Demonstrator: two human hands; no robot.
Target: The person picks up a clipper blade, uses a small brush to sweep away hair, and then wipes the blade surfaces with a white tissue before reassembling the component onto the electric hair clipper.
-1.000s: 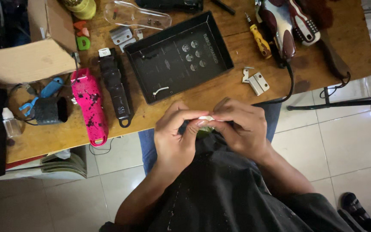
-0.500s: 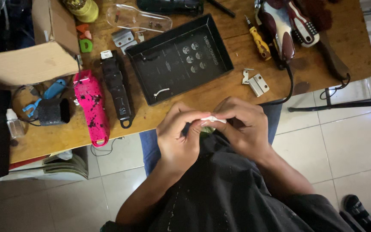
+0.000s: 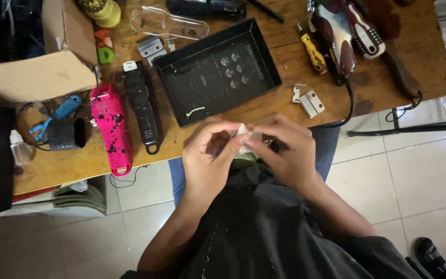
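small white part (image 3: 243,130) mostly hidden between fingers (image 3: 233,147)

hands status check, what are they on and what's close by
Left hand and right hand together at the table edge, pinching a small white piece. Piece mostly hidden. Black tray just beyond, nothing between.

Single head-worn view, looking steeply down from close above onto the near edge of the wooden table (image 3: 264,111), own lap, and tiled floor (image 3: 419,175) below.
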